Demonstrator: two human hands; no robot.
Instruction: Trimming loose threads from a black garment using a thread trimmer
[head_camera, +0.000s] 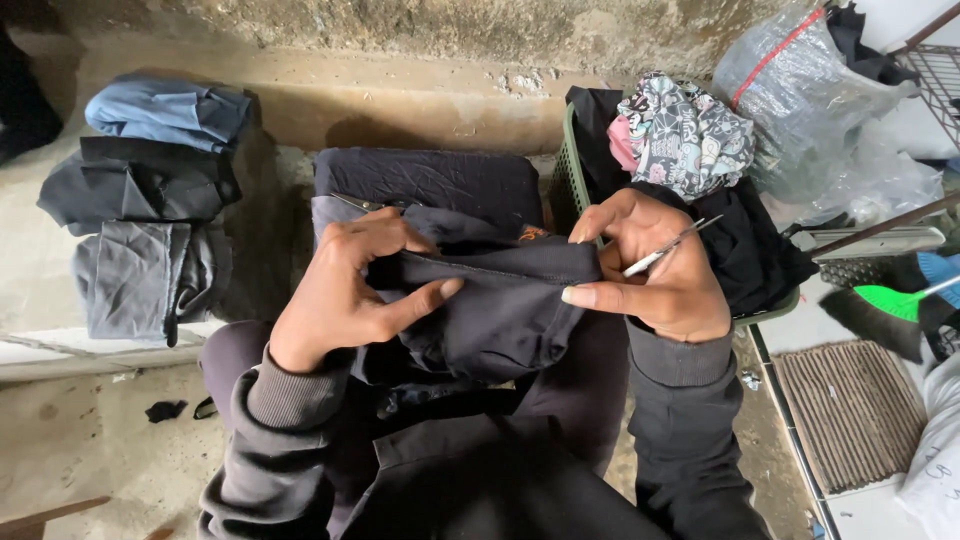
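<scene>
Sleeves: both arms wore dark grey sweatshirt sleeves (290, 420) with ribbed cuffs, soft and a little creased.
Left hand: the left hand (345, 290) was closed on the dark garment (500, 300), the thumb pressed under the fold and the fingers curled over the top edge.
Right hand: the right hand (660, 270) pinched the other end of the same fold between thumb and fingers, and it also held small metal snips (665, 250), thin and shiny, against the palm.
Dark garment: it was a thick, matte, navy-black cloth, stretched between both hands above the lap, with a straight stitched seam along the top.
Cushion: just behind the hands lay a flat dark pad (430, 185), rectangular, with a wrinkled surface.
Green basket: to the right stood a green plastic basket (572, 170), full of black cloth and one patterned piece (685, 135) in grey, pink and white.
Folded pile: to the left, on the rough concrete step, lay folded clothes (150, 200), blue on top, then black and grey.
Plastic bag: far right was a clear, crumpled plastic bag (810, 90).
Wall: behind everything was a coarse, stained concrete wall (450, 30).
</scene>
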